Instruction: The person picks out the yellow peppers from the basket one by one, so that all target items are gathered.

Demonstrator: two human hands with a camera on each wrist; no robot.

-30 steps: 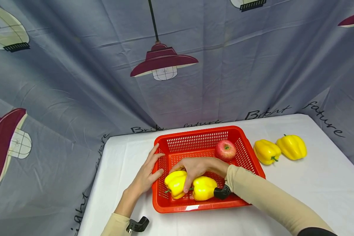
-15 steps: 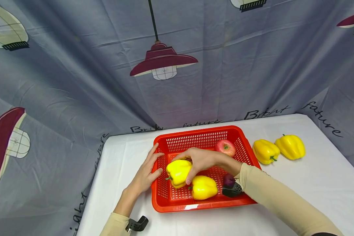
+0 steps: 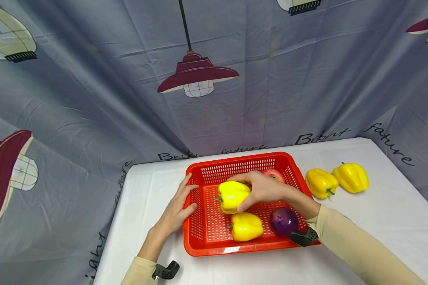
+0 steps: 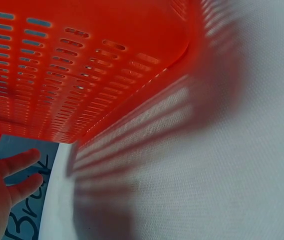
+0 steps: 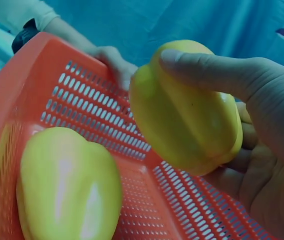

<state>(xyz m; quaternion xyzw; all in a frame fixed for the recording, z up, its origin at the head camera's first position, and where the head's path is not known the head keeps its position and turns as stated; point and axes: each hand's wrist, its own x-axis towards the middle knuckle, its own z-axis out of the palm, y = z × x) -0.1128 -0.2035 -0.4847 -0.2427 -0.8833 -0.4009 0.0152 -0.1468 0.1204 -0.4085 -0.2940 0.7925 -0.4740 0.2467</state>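
a yellow pepper (image 3: pixel 232 196) is pinched between thumb and fingers of the right hand (image 3: pixel 263 189) and held over the floor of the red basket (image 3: pixel 205 251). left hand (image 3: pixel 178 208) laid at the left rim, fingers spread. second pepper (image 3: pixel 247 227) and purple fruit (image 3: pixel 283 221) set by the near wall, gap seen between. narrow strip of worktop (image 3: pixel 157 184) seen past the far rim; two further peppers (image 3: pixel 321 182) placed beyond the right rim.

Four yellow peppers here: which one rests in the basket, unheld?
The yellow pepper beside the round purple item in the red basket. A second pepper is in the right grip; the other two lie on the table outside.
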